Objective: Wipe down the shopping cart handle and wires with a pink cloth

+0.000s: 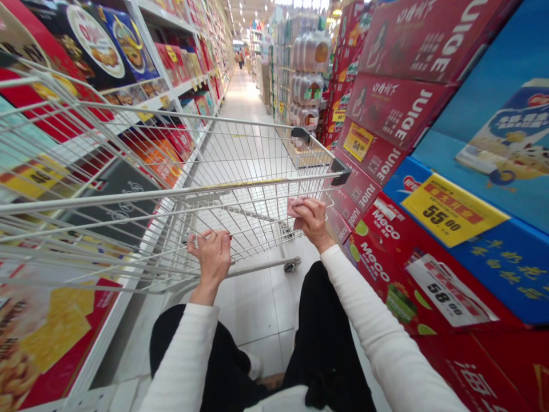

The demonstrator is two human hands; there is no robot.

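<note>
A metal wire shopping cart (231,187) stands crosswise in front of me, its side toward my knees. My left hand (211,252) is closed, its fingers curled at the wires of the near side. Farther right, my right hand (312,216) is closed round a small folded pink cloth (294,207) and presses it against the wires near the cart's right end. Dark plastic corner pieces (341,171) cap that end. Below it, a caster wheel (292,264) rests on the floor tiles.
Shelves (171,91) of boxed goods line the left side, close to the cart. On the right rise stacked red drink cartons (386,114) and a blue carton (493,149) with price tags. Shrink-wrapped bottles (309,86) stand farther along the aisle floor (242,91).
</note>
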